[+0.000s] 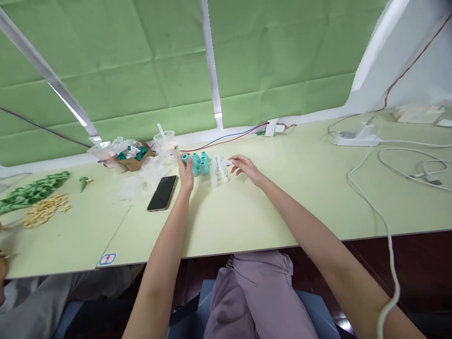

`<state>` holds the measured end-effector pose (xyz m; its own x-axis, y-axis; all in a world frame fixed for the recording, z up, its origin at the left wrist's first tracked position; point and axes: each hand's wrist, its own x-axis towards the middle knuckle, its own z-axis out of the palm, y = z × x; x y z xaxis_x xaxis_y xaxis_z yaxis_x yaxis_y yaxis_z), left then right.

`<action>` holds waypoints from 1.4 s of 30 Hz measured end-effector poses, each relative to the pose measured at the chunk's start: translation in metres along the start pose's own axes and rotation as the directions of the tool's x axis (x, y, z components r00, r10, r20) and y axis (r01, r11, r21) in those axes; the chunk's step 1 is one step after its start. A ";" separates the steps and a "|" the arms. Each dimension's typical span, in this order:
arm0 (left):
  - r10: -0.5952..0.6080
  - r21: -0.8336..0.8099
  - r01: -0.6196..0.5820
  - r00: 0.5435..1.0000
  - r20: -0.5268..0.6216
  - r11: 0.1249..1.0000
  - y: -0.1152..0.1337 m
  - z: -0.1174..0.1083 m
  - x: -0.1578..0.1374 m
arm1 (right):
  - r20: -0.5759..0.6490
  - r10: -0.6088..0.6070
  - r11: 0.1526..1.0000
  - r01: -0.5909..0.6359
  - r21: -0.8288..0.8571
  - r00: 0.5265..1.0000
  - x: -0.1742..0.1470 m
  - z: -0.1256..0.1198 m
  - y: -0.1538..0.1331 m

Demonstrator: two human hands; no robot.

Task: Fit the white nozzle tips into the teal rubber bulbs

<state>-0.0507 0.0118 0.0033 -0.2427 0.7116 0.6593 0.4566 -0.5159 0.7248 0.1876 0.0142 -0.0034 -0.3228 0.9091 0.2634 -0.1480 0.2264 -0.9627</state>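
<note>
Several teal, hollow, bottle-shaped pieces (204,166) stand grouped on the table in front of me. My left hand (186,175) is at the group's left side, its thumb and fingers closed around one teal piece (185,157). Just right of the group, small translucent white pieces (213,172) are lined up in rows. My right hand (246,170) is beside these rows, with thumb and forefinger pinching a small white piece (229,162). The exact shape of that piece is too small to make out.
A phone (162,193) lies left of my left forearm, near crumpled clear plastic bags (143,181). Behind are drink cups (165,141) and a cardboard box (136,162). Green cone pieces (37,190) and yellow pieces (44,210) lie far left. A power strip (356,139) with white cables is right.
</note>
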 end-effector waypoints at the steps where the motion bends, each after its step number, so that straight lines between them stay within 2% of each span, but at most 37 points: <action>1: -0.008 -0.007 0.008 1.000 0.024 1.000 0.006 0.006 -0.003 | 0.003 -0.008 1.000 0.008 0.010 1.000 0.000 0.001 -0.001; 4: 0.004 0.044 -0.011 0.988 0.154 0.999 0.019 0.021 -0.015 | 0.003 -0.043 0.999 0.043 0.023 0.999 -0.002 0.003 -0.004; 9: 0.106 0.227 -0.187 0.940 0.326 0.956 0.028 0.033 -0.032 | -0.031 -0.090 0.995 0.091 0.032 0.995 -0.003 0.007 -0.009; 12: 0.121 0.294 -0.257 0.904 0.411 0.920 0.032 0.037 -0.038 | -0.014 -0.098 0.995 0.098 0.030 0.995 -0.003 0.008 -0.008; 19: 0.123 0.342 -0.258 0.921 0.370 0.904 0.040 0.037 -0.040 | -0.030 -0.108 0.993 0.109 0.044 0.994 -0.002 0.007 -0.005; 26: 0.176 0.222 -0.264 0.920 0.351 0.939 0.039 0.038 -0.038 | -0.039 -0.113 0.992 0.116 0.058 0.993 0.002 0.002 -0.003; 30: 0.212 0.189 -0.286 0.919 0.332 0.939 0.037 0.039 -0.037 | -0.031 -0.130 0.991 0.131 0.005 0.991 0.004 0.001 -0.003; 42: 0.280 0.258 -0.378 0.895 0.348 0.889 0.032 0.036 -0.033 | 0.019 -0.229 0.962 0.229 -0.145 0.973 0.001 0.000 -0.007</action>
<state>0.0031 -0.0109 -0.0031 0.2088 0.6586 0.7229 0.7183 -0.6050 0.3437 0.1880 0.0132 0.0034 -0.2980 0.8262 0.4780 -0.0808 0.4772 -0.8751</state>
